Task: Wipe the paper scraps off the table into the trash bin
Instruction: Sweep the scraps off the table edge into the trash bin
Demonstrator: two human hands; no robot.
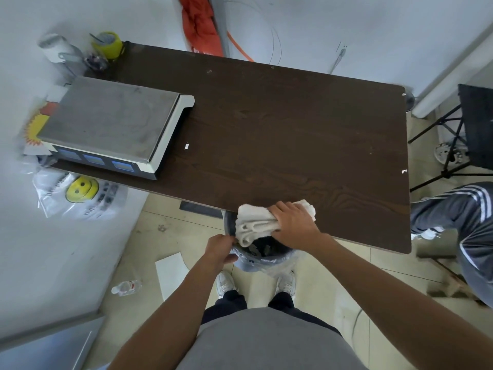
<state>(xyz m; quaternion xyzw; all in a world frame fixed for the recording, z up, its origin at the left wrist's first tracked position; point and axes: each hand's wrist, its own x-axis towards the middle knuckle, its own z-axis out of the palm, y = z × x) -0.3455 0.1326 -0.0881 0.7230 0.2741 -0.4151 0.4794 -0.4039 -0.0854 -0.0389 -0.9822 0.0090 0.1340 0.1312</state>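
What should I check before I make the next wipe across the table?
1. Right hand grips the cloth: ok.
2. Trash bin sits below the table's near edge, under the cloth: ok.
3. Left hand holds the bin's rim: ok.
4. Table free of paper: not ok. A scrap lies beside the scale, and a second scrap at the right edge.
5. Paper inside the bin: cannot tell, the interior is dark.
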